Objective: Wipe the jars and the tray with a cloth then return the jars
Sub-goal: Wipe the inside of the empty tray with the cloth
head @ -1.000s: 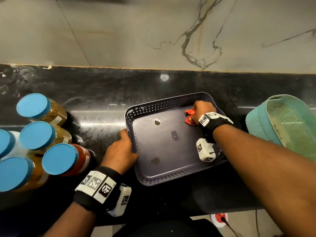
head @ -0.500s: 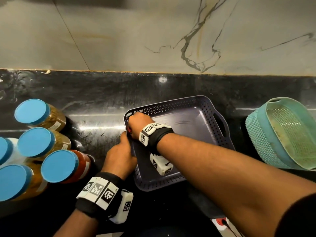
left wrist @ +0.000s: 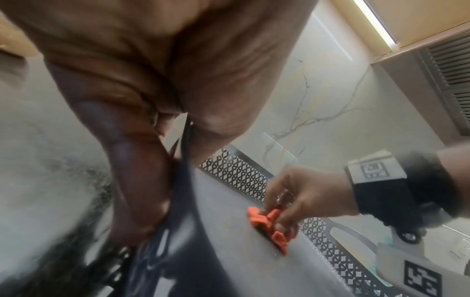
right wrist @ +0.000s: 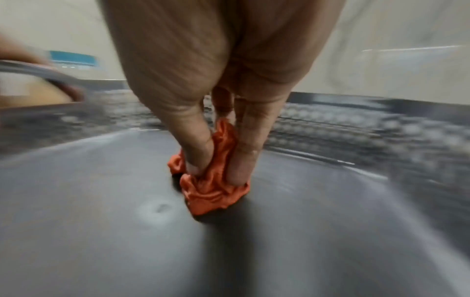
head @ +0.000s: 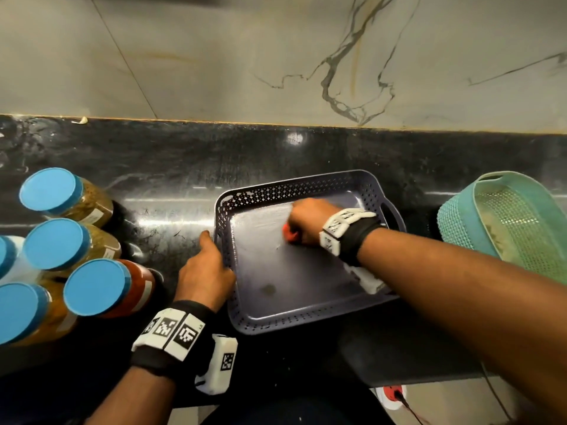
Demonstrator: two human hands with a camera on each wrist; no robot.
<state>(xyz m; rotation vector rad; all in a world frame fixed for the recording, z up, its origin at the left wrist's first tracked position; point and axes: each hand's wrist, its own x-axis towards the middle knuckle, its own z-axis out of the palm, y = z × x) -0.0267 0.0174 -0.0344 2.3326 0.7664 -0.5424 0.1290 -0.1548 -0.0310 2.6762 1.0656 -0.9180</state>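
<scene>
A dark grey perforated tray (head: 294, 317) lies on the black counter. My right hand (head: 306, 222) pinches a bunched orange cloth (right wrist: 211, 184) and presses it onto the tray floor near the far middle; the cloth (left wrist: 269, 225) also shows in the left wrist view. My left hand (head: 205, 271) grips the tray's left rim (left wrist: 183, 180), thumb inside. Several blue-lidded jars (head: 95, 286) stand in a cluster on the counter at the left, outside the tray. A small smudge (head: 267, 289) marks the tray floor.
A teal mesh basket (head: 506, 222) sits on the counter to the right of the tray. A marble wall (head: 276, 56) backs the counter. The counter's front edge runs just below the tray, with a red-and-white socket (head: 391, 394) on the floor beneath.
My right hand swept the cloth from the tray's far right corner to its far left corner, then back toward the middle. A wet streak now shows along the far floor. My left hand kept its hold.
</scene>
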